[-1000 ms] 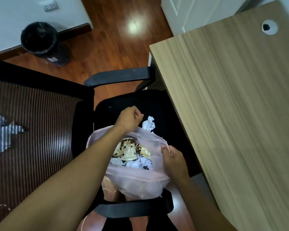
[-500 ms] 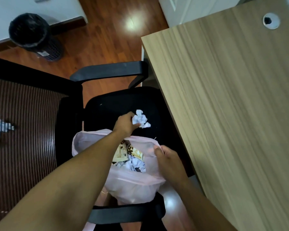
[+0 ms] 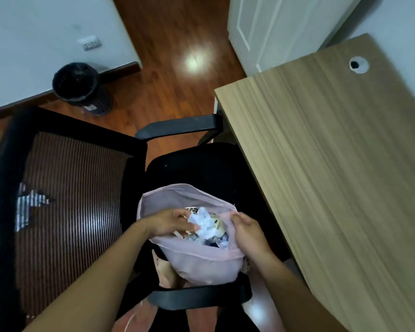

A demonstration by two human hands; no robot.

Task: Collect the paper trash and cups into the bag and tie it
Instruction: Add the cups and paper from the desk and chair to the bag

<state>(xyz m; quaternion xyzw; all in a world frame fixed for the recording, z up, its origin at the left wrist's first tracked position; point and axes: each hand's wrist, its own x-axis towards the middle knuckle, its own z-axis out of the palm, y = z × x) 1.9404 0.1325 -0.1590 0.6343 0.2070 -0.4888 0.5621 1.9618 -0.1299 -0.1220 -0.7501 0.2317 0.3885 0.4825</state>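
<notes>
A pale pink plastic bag (image 3: 201, 262) stands open on the black seat of an office chair (image 3: 201, 164). My left hand (image 3: 170, 224) reaches into the bag's mouth and holds a crumpled white paper (image 3: 205, 224) over the trash inside. My right hand (image 3: 247, 231) pinches the bag's right rim and keeps it open. Under the paper lie more white scraps and a brown-patterned paper cup (image 3: 192, 209), mostly hidden by my left hand.
A wooden desk (image 3: 333, 164) runs along the right, close to the chair. The chair's mesh back (image 3: 65, 200) is at the left, and its armrests (image 3: 197, 298) sit in front of and behind the bag. A black waste bin (image 3: 79, 87) stands by the wall.
My left hand picked the crumpled paper off the seat beyond the bag and brought it back into the bag's mouth. My right hand kept its hold on the rim.
</notes>
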